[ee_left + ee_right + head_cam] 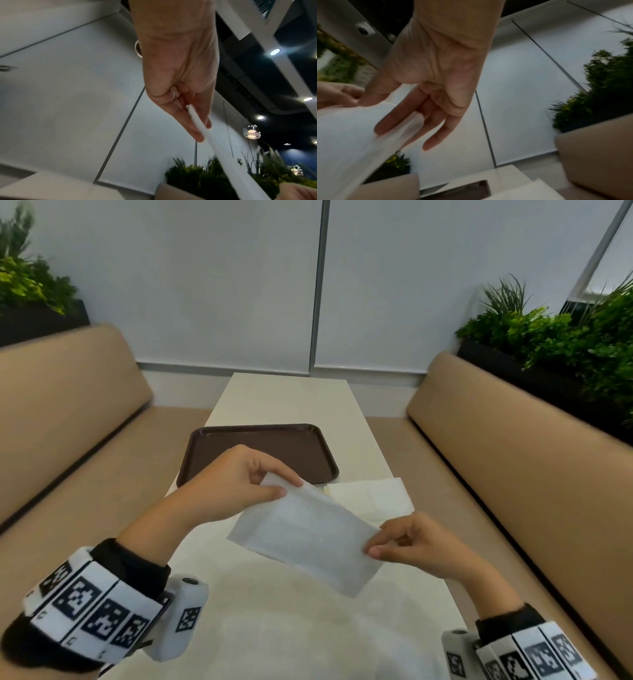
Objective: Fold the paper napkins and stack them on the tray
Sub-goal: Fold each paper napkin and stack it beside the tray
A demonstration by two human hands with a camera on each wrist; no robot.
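Note:
A white paper napkin (305,537), folded to a long rectangle, hangs in the air above the table between both hands. My left hand (239,481) pinches its far left corner between thumb and fingers; the left wrist view shows the napkin (202,129) edge-on in that pinch. My right hand (404,537) pinches the napkin's right end; in the right wrist view its thumb lies on top of the napkin (342,135) and its fingers (393,120) underneath. The dark brown tray (219,440) sits beyond the hands, with nothing visible on it.
A pile of unfolded white napkins (370,494) lies on the pale table (291,395) right of the tray's near corner. Tan booth benches (513,460) flank the table on both sides, with planters (555,340) behind them and a wall at the far end.

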